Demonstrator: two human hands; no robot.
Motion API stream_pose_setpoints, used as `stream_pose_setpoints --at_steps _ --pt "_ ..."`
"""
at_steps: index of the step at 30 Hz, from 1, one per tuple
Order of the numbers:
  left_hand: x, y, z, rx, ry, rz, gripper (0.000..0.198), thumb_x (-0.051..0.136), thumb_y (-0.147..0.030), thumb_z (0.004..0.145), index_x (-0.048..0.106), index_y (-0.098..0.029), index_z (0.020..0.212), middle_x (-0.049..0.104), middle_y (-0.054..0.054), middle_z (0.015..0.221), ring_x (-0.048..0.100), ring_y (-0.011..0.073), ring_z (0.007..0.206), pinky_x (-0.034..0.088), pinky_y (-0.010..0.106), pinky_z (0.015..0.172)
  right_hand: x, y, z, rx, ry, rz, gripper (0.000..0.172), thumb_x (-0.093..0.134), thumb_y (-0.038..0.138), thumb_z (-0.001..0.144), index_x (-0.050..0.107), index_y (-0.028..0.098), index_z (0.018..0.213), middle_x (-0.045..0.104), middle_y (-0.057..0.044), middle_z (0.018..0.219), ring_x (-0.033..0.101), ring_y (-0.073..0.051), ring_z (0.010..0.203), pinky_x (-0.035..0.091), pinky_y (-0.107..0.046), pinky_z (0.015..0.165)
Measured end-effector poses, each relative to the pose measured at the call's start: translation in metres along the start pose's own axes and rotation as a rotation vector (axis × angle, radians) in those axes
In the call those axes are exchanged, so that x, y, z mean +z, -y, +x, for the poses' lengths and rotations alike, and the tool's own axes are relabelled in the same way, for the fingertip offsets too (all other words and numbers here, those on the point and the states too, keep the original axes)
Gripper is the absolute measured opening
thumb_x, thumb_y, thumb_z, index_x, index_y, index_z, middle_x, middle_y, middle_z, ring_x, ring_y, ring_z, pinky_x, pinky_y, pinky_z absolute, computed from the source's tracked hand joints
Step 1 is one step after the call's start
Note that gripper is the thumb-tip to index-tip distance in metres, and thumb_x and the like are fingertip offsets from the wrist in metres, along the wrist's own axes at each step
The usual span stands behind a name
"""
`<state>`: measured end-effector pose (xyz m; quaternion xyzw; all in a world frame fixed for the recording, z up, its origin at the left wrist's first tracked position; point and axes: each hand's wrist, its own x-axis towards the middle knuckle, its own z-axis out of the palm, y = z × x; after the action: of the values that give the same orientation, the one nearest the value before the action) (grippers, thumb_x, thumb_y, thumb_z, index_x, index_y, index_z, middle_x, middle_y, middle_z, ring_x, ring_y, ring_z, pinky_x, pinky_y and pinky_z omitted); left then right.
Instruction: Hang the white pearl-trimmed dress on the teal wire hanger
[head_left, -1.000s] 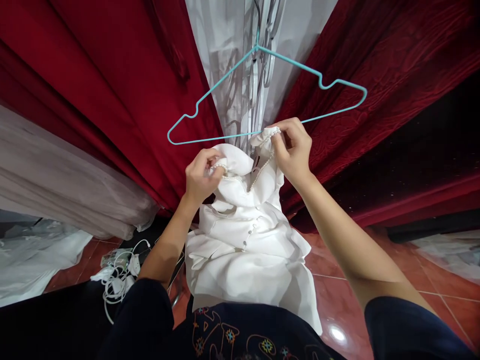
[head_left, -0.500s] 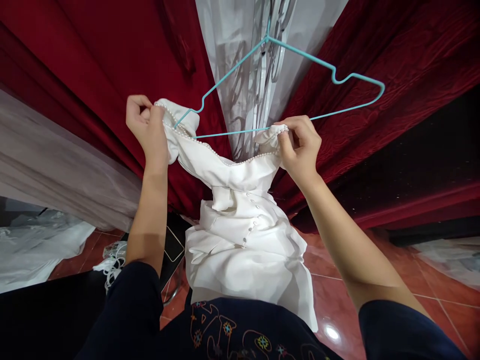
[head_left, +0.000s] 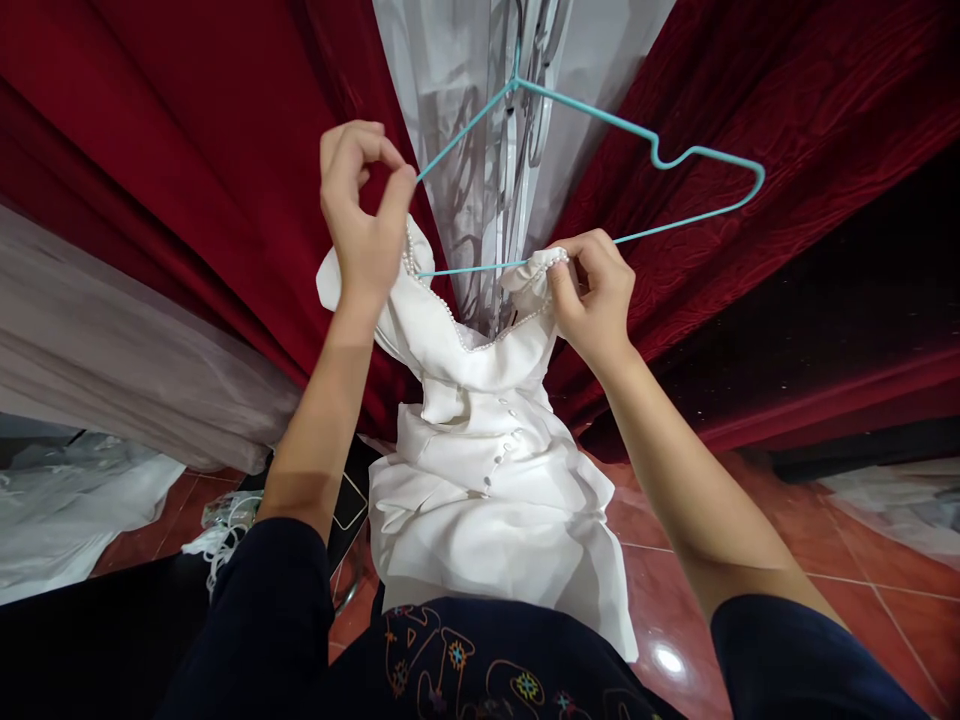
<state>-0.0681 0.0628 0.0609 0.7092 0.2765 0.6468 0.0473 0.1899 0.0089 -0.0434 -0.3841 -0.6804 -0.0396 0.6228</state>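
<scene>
A white dress (head_left: 487, 360) with a pearl-trimmed neckline and buttons down the front hangs before me. Its left shoulder is over the left end of a light blue hanger (head_left: 577, 102). My left hand (head_left: 364, 205) pinches the hanger's sloping left arm between thumb and forefinger, just above that shoulder, and covers the hanger's notch. My right hand (head_left: 596, 295) is closed on the gathered right shoulder of the dress, at its pearl edge, close to the hanger's lower bar. The hanger's right end sticks out bare beyond it.
Dark red curtains (head_left: 225, 150) flank a white drape and metal scrollwork (head_left: 517, 150) behind the hanger. White fabric (head_left: 75, 510) spreads at lower left near a black surface (head_left: 97, 640) with white cords. Red tiles (head_left: 675, 580) cover the floor.
My left hand has let go of the dress's left shoulder edge and moved up and right to the hanger's arm. My right hand keeps its hold, nearly still.
</scene>
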Motion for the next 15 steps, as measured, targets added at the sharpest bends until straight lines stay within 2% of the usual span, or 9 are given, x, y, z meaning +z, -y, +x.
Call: stream_pose_setpoints --at_steps 1,2,3,4,6,9,11,13,15 --pt "0.006 -0.008 -0.009 0.199 -0.048 0.013 0.027 0.072 -0.039 0.107 0.058 -0.025 0.089 0.058 0.005 0.105 0.060 0.0224 0.110 0.053 0.041 0.094 0.001 0.000 0.000 0.005 -0.007 0.000 0.037 0.050 0.050 0.110 0.068 0.021 0.096 0.066 -0.004 0.091 0.065 -0.015 0.088 0.054 -0.034 0.082" --pt "0.013 -0.016 -0.020 0.346 -0.032 0.015 0.023 0.069 -0.040 0.108 0.061 -0.026 0.092 0.061 0.005 0.102 0.063 0.0230 0.105 0.055 0.042 0.092 0.002 0.001 0.000 0.008 -0.015 -0.001 0.036 0.051 0.050 0.110 0.068 0.021 0.095 0.066 -0.004 0.091 0.065 -0.015 0.087 0.054 -0.034 0.082" --pt "0.021 -0.023 -0.032 0.307 0.094 0.038 0.015 0.062 -0.034 0.111 0.063 -0.027 0.099 0.065 0.007 0.106 0.065 0.0249 0.112 0.055 0.044 0.099 0.003 0.001 0.000 0.011 -0.026 0.000 0.035 0.052 0.049 0.110 0.068 0.021 0.095 0.066 -0.004 0.091 0.065 -0.016 0.087 0.055 -0.034 0.081" --pt "0.028 -0.028 -0.043 0.271 0.209 0.050 0.013 0.055 -0.028 0.113 0.064 -0.027 0.104 0.067 0.007 0.108 0.067 0.0248 0.111 0.056 0.043 0.098 0.003 0.002 0.001 0.011 -0.037 0.003 0.034 0.053 0.048 0.109 0.069 0.021 0.095 0.067 -0.004 0.090 0.065 -0.016 0.087 0.055 -0.035 0.081" --pt "0.041 -0.033 -0.064 0.138 0.357 0.098 0.022 0.046 -0.017 0.111 0.066 -0.025 0.108 0.071 0.006 0.110 0.070 0.0230 0.107 0.057 0.040 0.096 0.002 0.005 0.001 0.005 -0.035 0.014 0.031 0.055 0.045 0.108 0.071 0.022 0.096 0.069 -0.005 0.091 0.067 -0.017 0.088 0.057 -0.035 0.081" --pt "0.052 -0.033 -0.083 0.018 0.388 0.133 0.029 0.045 -0.004 0.104 0.069 -0.021 0.105 0.073 0.005 0.105 0.072 0.0211 0.102 0.057 0.035 0.094 -0.007 0.010 -0.002 -0.039 0.048 0.037 0.022 0.057 0.035 0.107 0.076 0.024 0.107 0.076 -0.005 0.104 0.074 -0.019 0.100 0.061 -0.039 0.092" --pt "0.052 -0.032 -0.084 -0.015 0.381 0.121 0.032 0.046 -0.001 0.101 0.071 -0.020 0.103 0.075 0.005 0.104 0.072 0.0202 0.101 0.057 0.034 0.094 -0.016 0.011 -0.008 -0.101 0.076 0.010 0.027 0.054 0.027 0.106 0.077 0.027 0.119 0.078 -0.006 0.120 0.075 -0.021 0.115 0.061 -0.043 0.102" --pt "0.047 -0.032 -0.080 -0.041 0.385 0.102 0.033 0.048 0.001 0.101 0.073 -0.021 0.100 0.076 0.004 0.104 0.073 0.0190 0.098 0.057 0.032 0.092 -0.026 0.005 -0.014 -0.150 -0.017 -0.073 0.032 0.051 0.023 0.103 0.076 0.028 0.123 0.076 -0.006 0.128 0.073 -0.024 0.123 0.060 -0.048 0.106" --pt "0.040 -0.032 -0.073 -0.061 0.391 0.092 0.033 0.051 0.003 0.099 0.074 -0.021 0.097 0.076 0.004 0.100 0.072 0.0183 0.092 0.056 0.031 0.087 -0.040 -0.010 -0.015 -0.144 -0.229 -0.152 0.029 0.053 0.022 0.097 0.075 0.025 0.117 0.073 -0.008 0.122 0.072 -0.025 0.120 0.060 -0.049 0.100"
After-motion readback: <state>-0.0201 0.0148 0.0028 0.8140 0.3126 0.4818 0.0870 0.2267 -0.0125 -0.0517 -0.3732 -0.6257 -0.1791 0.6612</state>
